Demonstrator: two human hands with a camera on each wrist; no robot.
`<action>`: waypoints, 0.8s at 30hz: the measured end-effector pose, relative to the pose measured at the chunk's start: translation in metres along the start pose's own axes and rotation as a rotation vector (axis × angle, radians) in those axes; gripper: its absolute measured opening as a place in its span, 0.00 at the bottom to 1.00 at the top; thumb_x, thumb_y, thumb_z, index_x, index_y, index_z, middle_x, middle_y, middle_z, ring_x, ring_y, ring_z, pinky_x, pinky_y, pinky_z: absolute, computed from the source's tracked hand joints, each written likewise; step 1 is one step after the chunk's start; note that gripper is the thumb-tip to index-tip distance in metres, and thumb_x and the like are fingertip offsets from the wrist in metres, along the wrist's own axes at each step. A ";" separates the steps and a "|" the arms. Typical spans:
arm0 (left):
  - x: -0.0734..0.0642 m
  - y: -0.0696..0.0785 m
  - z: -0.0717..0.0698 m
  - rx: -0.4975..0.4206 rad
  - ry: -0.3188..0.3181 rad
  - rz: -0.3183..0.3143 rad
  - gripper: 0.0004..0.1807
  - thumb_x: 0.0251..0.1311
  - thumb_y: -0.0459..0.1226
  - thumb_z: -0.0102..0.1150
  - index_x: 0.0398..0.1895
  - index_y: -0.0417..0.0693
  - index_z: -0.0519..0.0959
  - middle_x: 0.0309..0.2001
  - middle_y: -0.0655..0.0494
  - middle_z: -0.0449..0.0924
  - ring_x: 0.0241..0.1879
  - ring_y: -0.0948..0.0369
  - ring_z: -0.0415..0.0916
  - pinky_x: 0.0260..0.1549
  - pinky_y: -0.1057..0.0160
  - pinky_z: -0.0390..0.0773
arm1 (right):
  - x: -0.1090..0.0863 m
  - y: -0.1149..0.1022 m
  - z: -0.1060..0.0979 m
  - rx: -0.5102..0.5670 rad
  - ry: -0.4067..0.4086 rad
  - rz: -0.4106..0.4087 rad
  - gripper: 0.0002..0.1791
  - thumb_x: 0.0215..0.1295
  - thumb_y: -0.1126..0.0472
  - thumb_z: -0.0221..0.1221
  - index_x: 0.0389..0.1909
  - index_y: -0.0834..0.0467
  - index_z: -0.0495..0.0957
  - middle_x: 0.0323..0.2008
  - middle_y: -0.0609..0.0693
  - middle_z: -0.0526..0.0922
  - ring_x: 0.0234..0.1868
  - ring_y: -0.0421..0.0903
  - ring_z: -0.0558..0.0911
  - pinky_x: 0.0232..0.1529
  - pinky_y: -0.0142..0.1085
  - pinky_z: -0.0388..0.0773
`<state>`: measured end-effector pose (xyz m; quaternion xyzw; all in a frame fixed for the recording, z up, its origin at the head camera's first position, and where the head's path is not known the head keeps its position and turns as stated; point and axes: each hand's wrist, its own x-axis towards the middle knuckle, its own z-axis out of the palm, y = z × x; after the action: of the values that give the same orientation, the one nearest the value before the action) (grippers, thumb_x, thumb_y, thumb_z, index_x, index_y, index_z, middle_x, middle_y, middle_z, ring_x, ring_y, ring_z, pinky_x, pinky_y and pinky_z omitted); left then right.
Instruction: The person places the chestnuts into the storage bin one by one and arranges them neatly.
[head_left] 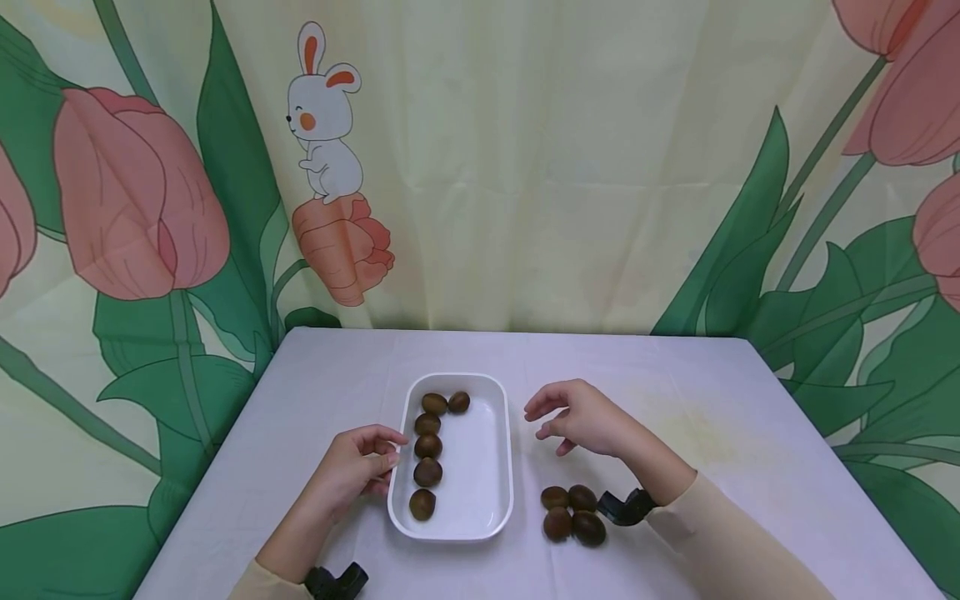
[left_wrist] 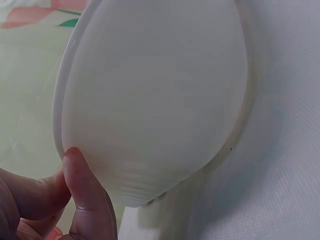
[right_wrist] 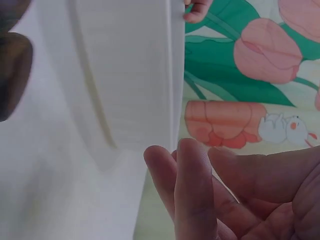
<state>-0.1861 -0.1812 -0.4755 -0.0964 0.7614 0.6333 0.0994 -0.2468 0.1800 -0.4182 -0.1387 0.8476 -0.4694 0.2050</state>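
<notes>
A white rectangular tray (head_left: 474, 475) with rounded corners stands on the table. Inside it, brown chestnuts (head_left: 428, 447) form a column along the left side, with one more chestnut (head_left: 459, 402) to the right of the top one. My left hand (head_left: 358, 467) pinches the tray's left rim between thumb and fingers; the left wrist view shows a fingertip (left_wrist: 75, 159) against the outer wall. Beyond the tray's right side, my right hand (head_left: 581, 417) hovers with loosely bent fingers and nothing in them. Below it, several chestnuts (head_left: 588, 528) lie in a tight cluster on the table.
A white cloth covers the table (head_left: 600, 358), whose far edge meets a curtain (head_left: 525, 167) printed with tulips and a rabbit. Black wrist bands (head_left: 628, 507) sit on both forearms, the right one close beside the chestnut cluster.
</notes>
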 end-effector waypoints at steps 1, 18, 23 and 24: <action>0.000 0.000 0.000 -0.001 0.000 -0.001 0.14 0.65 0.23 0.67 0.53 0.39 0.87 0.35 0.50 0.79 0.25 0.58 0.79 0.20 0.65 0.83 | -0.002 0.003 0.000 -0.002 0.000 0.005 0.15 0.67 0.74 0.62 0.52 0.59 0.86 0.55 0.63 0.88 0.48 0.58 0.91 0.33 0.44 0.90; 0.000 0.000 0.000 0.001 0.003 -0.009 0.14 0.65 0.23 0.67 0.52 0.39 0.87 0.35 0.50 0.79 0.25 0.58 0.79 0.20 0.65 0.83 | -0.033 0.049 -0.005 -0.063 -0.057 0.034 0.16 0.64 0.71 0.69 0.52 0.62 0.85 0.50 0.59 0.90 0.41 0.48 0.87 0.31 0.44 0.89; 0.000 0.000 0.000 0.004 0.004 -0.007 0.14 0.65 0.23 0.67 0.52 0.39 0.87 0.36 0.49 0.79 0.25 0.58 0.79 0.20 0.65 0.83 | -0.041 0.057 -0.006 -0.071 -0.081 0.051 0.17 0.61 0.72 0.70 0.52 0.62 0.85 0.47 0.56 0.89 0.40 0.48 0.86 0.30 0.45 0.87; 0.001 0.000 0.000 0.003 0.002 -0.006 0.14 0.66 0.23 0.67 0.52 0.39 0.87 0.36 0.50 0.79 0.25 0.58 0.79 0.20 0.65 0.83 | -0.043 0.058 -0.006 -0.076 -0.084 0.056 0.18 0.61 0.72 0.70 0.52 0.62 0.85 0.46 0.56 0.89 0.40 0.48 0.86 0.30 0.45 0.87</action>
<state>-0.1868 -0.1809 -0.4759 -0.0993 0.7621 0.6318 0.1006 -0.2147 0.2333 -0.4558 -0.1422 0.8589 -0.4248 0.2481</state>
